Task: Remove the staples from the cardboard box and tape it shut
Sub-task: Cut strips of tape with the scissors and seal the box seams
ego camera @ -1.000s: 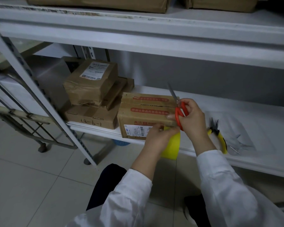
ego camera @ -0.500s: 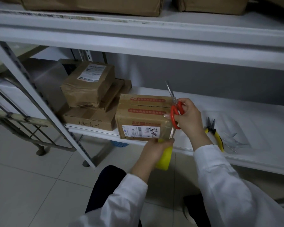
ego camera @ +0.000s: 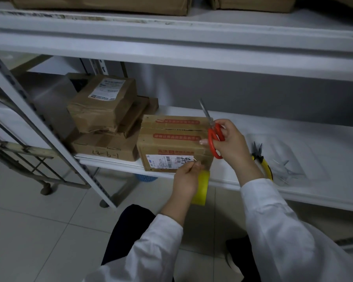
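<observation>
Cardboard box [ego camera: 171, 147] sits at the front edge of the white shelf [ego camera: 293, 129], label face toward me, just right of a stack of brown parcels [ego camera: 102, 102]. From my seat, the change over the last second is in the left hand [ego camera: 186, 178]: it has dropped from the box's front face to below the shelf lip, carrying the yellow tape roll [ego camera: 201, 190] with it. Its fingers are curled round the roll, thumb and fingertips pinched near the label. I read that as tape being drawn down the front. The strip itself is too clear for me to make out, apart from a faint glint.

The right hand [ego camera: 230, 141] has barely moved. Its fingers are hooked through the red handles of the scissors [ego camera: 214, 139], blades closed and pointing up. One fingertip rests on the box's top right edge.

Yellow-handled pliers [ego camera: 263, 161] lie on the shelf to the right. So I judge the staples are dealt with, taping is under way and a cut comes soon.
</observation>
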A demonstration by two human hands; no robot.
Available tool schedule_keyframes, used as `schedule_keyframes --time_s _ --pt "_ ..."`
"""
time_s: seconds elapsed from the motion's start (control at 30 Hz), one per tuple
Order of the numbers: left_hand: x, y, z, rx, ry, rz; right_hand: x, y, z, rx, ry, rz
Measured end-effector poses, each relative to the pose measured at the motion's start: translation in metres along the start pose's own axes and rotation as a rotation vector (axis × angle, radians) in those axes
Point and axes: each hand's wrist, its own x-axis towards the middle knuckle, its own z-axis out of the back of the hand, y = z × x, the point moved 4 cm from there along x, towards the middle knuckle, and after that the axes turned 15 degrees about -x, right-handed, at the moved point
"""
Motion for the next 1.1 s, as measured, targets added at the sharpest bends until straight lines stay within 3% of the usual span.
schedule_keyframes --time_s 0.33,0.73,1.0,1.1 --pt "0.015 -0.003 0.004 0.057 0.015 -0.023 -0.014 0.004 0.011 -0.166 0.047 0.045" --pt "0.012 -0.002 0.010 0.047 0.000 -0.020 -0.024 0.008 0.004 -0.367 -0.063 0.098" --pt "0.004 -0.012 0.010 0.144 -0.069 -0.061 -0.033 0.015 0.024 -0.157 -0.076 0.050" --pt "-0.002 -0.017 0.008 0.154 -0.070 -0.054 -0.045 0.016 0.035 -0.200 -0.035 -0.027"
